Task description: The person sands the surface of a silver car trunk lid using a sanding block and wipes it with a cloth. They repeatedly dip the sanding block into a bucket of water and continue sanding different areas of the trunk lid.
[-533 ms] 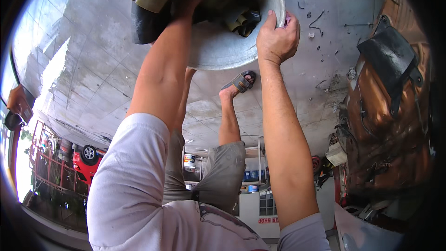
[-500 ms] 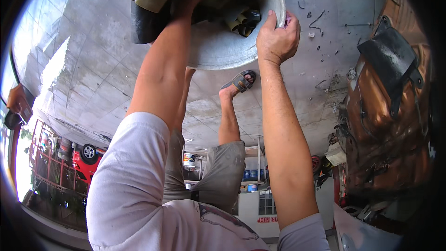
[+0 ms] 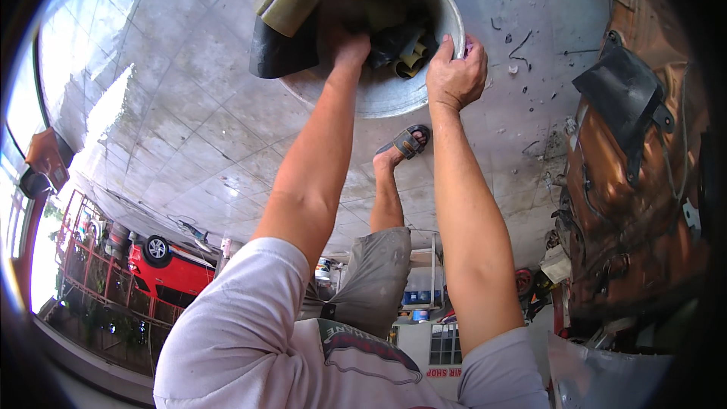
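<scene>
While the right hand (image 3: 456,76) clamps the bucket (image 3: 379,95) rim, the left hand's (image 3: 347,44) grip inside is hidden.

Tiled concrete floor (image 3: 189,106), pale grey, sunlit patch toward the left. Small dark scraps (image 3: 522,49) scattered on the tiles at upper right. Sandalled foot (image 3: 409,140) planted on the floor; grey shorts (image 3: 375,276) over the knee below it. Rusty brown machine body (image 3: 644,204) along the right edge, with a black flap (image 3: 625,98) fixed to its upper part. Red car (image 3: 166,265) at lower left, behind a red metal railing (image 3: 91,257). Grey sheet-metal panel (image 3: 606,375) at lower right. Blue containers (image 3: 420,297) on a stand near the middle; details too small to tell.
</scene>
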Available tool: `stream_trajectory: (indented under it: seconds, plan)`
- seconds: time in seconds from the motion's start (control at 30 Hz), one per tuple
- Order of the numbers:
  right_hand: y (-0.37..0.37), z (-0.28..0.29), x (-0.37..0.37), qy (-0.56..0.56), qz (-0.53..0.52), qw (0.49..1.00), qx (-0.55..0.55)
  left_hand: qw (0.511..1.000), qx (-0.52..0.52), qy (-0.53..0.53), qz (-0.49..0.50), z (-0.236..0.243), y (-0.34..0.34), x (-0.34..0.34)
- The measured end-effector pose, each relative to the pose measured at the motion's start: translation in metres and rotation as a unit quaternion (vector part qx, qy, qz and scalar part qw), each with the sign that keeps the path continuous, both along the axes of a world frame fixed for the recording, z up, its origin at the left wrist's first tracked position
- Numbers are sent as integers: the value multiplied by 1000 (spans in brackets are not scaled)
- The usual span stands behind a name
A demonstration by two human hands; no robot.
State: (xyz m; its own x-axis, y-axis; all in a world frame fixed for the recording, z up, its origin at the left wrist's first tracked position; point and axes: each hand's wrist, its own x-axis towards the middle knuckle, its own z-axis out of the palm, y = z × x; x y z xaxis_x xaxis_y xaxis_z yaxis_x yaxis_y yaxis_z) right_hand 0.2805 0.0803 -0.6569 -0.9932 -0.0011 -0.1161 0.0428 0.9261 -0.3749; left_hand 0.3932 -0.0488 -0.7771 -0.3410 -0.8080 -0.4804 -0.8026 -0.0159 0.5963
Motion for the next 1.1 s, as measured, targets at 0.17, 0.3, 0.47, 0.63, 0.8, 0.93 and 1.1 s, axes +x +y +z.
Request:
stream_trajectory:
  seconds: [0.17, 0.3, 0.47, 0.63, 0.8, 0.93, 1.1]
  plan:
    - [3, -2, 0, -11, -14, 1000, 21, 925, 291, 143, 197, 101, 8, -21]
    - [3, -3, 0, -6, -4, 1000, 11, 828, 355, 323, 290, 169, -4, -8]
    - [4, -2, -1, -11, -4, 1000, 15, 780, 426, 329, 319, 192, -12, 30]
    - [5, -2, -1, -7, -2, 1000, 23, 725, 484, 325, 367, 198, -10, 49]
    - [4, 0, -5, -66, -24, 997, 27, 723, 487, 324, 367, 203, -4, 56]
    - [0, 6, -7, -68, -30, 997, 31, 788, 448, 262, 330, 211, 3, 64]
    - [7, 26, -23, -185, 14, 981, 49, 904, 326, 212, 178, 225, 16, 95]
